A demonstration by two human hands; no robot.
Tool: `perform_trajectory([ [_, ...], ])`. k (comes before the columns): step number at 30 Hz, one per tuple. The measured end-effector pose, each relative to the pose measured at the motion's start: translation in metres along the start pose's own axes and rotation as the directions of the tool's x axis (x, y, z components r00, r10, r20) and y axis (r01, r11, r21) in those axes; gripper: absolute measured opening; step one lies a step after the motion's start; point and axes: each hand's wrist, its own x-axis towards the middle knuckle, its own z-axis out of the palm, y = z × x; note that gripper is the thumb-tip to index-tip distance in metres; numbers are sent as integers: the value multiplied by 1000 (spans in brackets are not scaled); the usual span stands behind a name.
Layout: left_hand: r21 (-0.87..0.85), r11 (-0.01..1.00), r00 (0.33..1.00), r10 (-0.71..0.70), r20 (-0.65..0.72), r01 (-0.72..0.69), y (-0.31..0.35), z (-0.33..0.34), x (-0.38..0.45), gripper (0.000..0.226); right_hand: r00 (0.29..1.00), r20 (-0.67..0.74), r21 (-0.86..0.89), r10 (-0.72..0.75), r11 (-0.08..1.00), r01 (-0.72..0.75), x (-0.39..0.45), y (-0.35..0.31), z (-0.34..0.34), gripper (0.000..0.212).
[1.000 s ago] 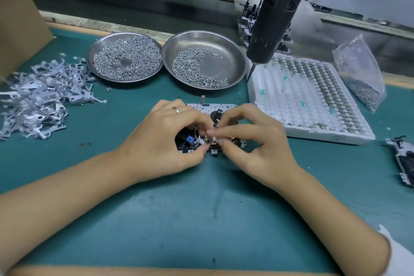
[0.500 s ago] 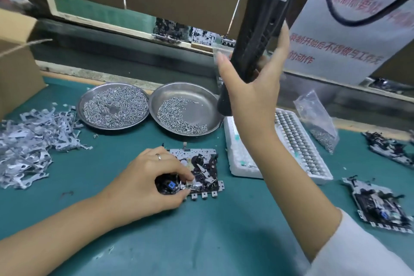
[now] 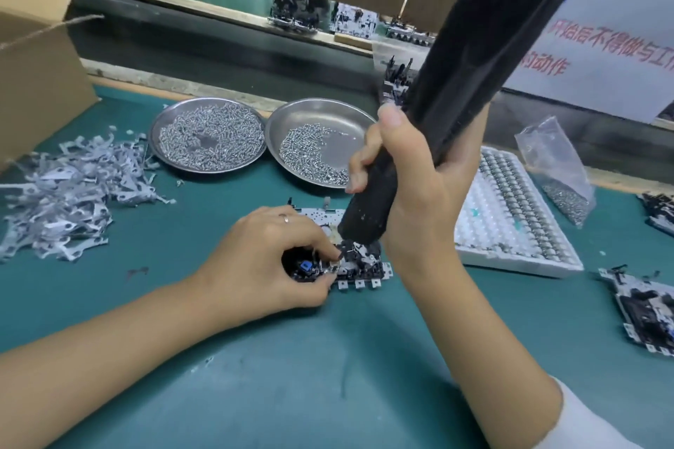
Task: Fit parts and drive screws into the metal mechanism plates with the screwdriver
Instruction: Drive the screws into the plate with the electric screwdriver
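Head view: right hand [image 3: 415, 193] grips one screwdriver [image 3: 456, 84], left hand [image 3: 262, 262] pinches one mechanism plate [image 3: 357, 266], beside two screw dishes [image 3: 321, 113].

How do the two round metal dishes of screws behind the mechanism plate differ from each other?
The left dish holds far more screws than the right dish. In the left dish the screws spread in a ring nearly to the rim, with a bare patch in the middle; in the right dish they lie heaped toward its near left side, leaving the far right bare. Both are shallow, shiny and round, and sit side by side on the green mat.
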Motion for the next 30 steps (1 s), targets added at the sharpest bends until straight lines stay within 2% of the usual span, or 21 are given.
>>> perform_trajectory([
  [23, -9, 1000, 1000, 10, -8, -10, -3, 2, -1, 21, 1000, -6, 13, 24, 1000, -23, -12, 5, 11, 25],
  [28, -15, 1000, 1000, 13, -10, -13, -4, 2, -1, 18, 1000, -5, 25, 26, 999, -26, -13, 6, 11, 26],
  [30, -25, 1000, 1000, 16, -2, -16, -4, 2, -1, 10, 1000, -5, 23, 24, 999, -24, -14, 6, 11, 26],
])
